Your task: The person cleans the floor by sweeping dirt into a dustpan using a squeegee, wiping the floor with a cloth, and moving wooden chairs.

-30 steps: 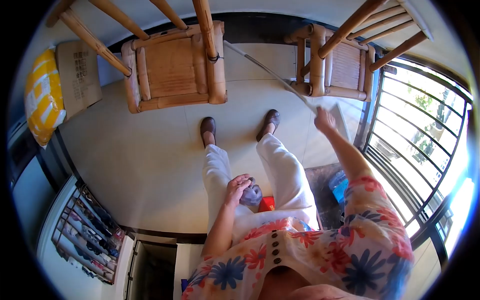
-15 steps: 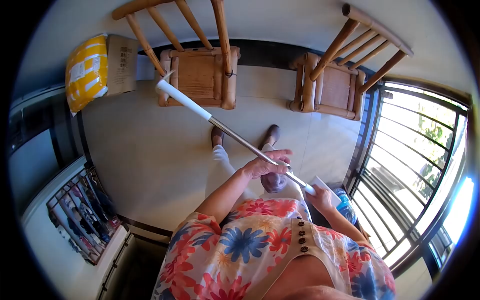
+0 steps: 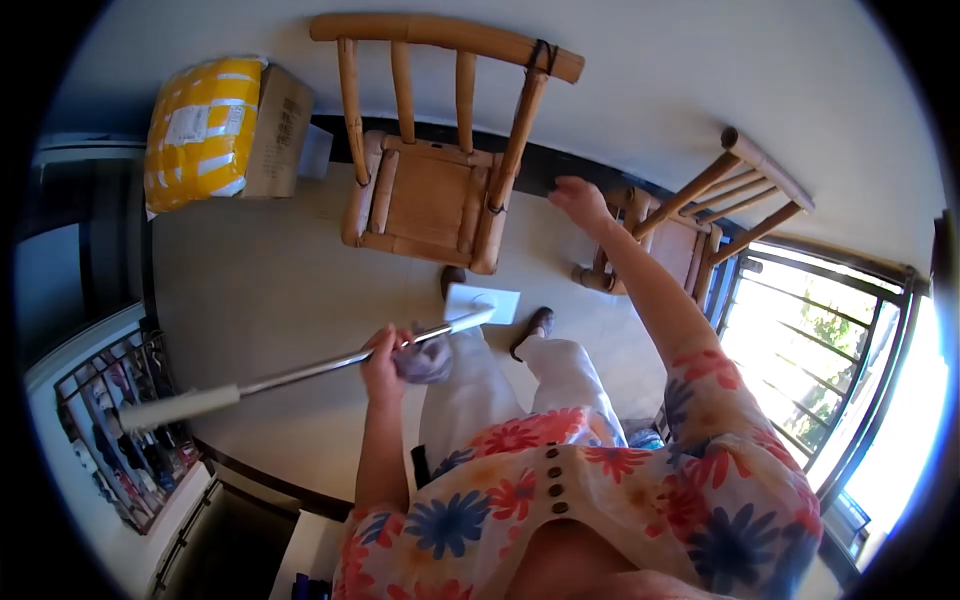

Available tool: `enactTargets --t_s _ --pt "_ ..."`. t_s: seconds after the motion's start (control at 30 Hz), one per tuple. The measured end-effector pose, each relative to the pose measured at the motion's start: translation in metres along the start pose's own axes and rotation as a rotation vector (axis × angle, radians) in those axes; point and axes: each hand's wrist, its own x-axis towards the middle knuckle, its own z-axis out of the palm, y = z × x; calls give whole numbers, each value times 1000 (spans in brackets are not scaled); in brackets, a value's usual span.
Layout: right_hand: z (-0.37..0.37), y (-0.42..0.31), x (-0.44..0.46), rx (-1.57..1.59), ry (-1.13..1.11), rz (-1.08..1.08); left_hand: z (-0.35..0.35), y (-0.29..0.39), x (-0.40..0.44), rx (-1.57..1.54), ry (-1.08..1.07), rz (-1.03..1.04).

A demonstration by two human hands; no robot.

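Observation:
My left hand (image 3: 383,366) is closed round the metal pole (image 3: 300,374) of a long-handled tool, together with a bunched grey cloth (image 3: 424,361). The pole lies slantwise, its white grip (image 3: 180,409) at the lower left and its flat white head (image 3: 482,305) over my legs. My right hand (image 3: 580,199) is stretched forward between two bamboo chairs, its fingers partly blurred. The nearer bamboo chair (image 3: 425,200) stands to its left, the other bamboo chair (image 3: 672,250) just to its right. Whether the right hand touches a chair is unclear.
A yellow and white package (image 3: 205,130) and a cardboard box (image 3: 277,135) stand at the upper left. A barred window (image 3: 805,345) is on the right. At the lower left, a rack (image 3: 130,430) holds small items. My feet are on the tiled floor (image 3: 260,290).
The tool has swung round, its white grip now at the lower left and its flat head near my knees. My right hand has let go of it and reached forward to the chairs.

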Motion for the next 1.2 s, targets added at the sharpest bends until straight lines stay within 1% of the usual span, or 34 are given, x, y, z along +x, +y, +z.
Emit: enactTargets --t_s 0.07,0.17,0.27,0.3,0.33,0.4,0.43,0.5,0.63,0.73,0.87,0.9,0.93,0.97,1.0,1.07,1.13,1.2 --pt "9 -21 52 -69 113 -46 -33 18 2 13 99 56" --pt "35 -34 108 104 296 -43 -71 39 -4 17 231 88" --pt "54 -58 131 339 284 64 -107 36 -14 -40 415 99" --pt "61 -67 136 561 272 144 -111 35 -20 -40 493 80" --pt "63 -69 138 576 270 151 -118 30 -26 -44 538 99" --pt "53 -71 135 593 145 115 -131 12 -34 -56 609 133" --pt "50 -69 134 565 124 103 -136 5 -38 -81 630 107" --pt "44 -71 131 521 88 64 -148 -5 -45 -132 662 76" --pt "40 -77 126 580 101 92 -158 -4 -45 -105 711 2" --pt "40 -74 134 588 98 119 -171 2 -33 -106 696 -56" --pt "52 -66 143 633 128 157 -202 16 -1 -56 704 -79" --pt "51 -65 142 511 112 175 -209 19 5 -55 684 -98" --pt "51 -74 137 456 134 221 -213 21 11 -51 656 -121" --pt "47 -71 136 407 107 209 -214 23 15 -53 641 -122" --pt "38 -57 131 341 31 197 -214 21 15 -30 635 -137" --pt "20 -30 116 194 53 81 -215 21 21 8 637 -152" --pt "-19 6 90 68 -3 425 -215 19 24 44 630 -167" --pt "-50 54 62 68 144 623 -218 17 25 92 622 -180"
